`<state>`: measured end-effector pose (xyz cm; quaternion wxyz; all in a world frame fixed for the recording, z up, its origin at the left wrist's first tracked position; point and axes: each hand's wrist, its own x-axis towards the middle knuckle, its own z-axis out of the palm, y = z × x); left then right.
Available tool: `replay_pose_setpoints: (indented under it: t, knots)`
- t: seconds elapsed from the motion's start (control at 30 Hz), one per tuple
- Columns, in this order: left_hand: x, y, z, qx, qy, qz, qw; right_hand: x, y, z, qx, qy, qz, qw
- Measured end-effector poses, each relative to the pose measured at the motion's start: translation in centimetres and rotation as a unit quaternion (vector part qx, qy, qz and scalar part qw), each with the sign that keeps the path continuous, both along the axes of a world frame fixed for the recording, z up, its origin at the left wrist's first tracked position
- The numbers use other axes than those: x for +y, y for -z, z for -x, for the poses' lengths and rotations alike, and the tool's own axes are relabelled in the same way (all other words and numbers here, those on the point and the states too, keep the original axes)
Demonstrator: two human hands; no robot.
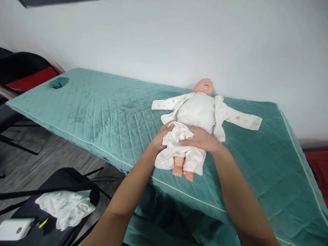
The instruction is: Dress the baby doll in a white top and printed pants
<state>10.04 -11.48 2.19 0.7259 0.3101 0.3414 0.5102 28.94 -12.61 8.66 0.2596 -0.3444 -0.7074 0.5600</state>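
Note:
A baby doll [200,109] lies on its back on a teal quilted massage bed [107,112], head toward the wall. An open white printed top [238,118] is spread out under it, sleeves out to both sides. White printed trousers [179,152] cover its legs, with bare feet showing at the bottom. My left hand [161,136] grips the trousers' waist at the doll's left hip. My right hand [201,139] is closed on the bunched waistband across the belly.
A black chair [64,191] at the lower left holds a crumpled printed cloth [68,206] and a white device [15,228]. Another black chair with a red seat [28,77] stands at the far left. A white wall runs behind the bed.

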Motion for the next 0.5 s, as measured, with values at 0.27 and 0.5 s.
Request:
replay_pose_setpoints:
  t: [0.27,0.5]
  knots:
    - [-0.7,0.0,1.2,0.078,0.141,-0.079,0.984,0.4,1.6,-0.3,0.098,0.187,0.086,0.974]
    - [-0.9,0.1,1.1,0.054,0.099,-0.018,0.993,0.3,1.5,0.0,0.043,0.178,0.026,0.983]
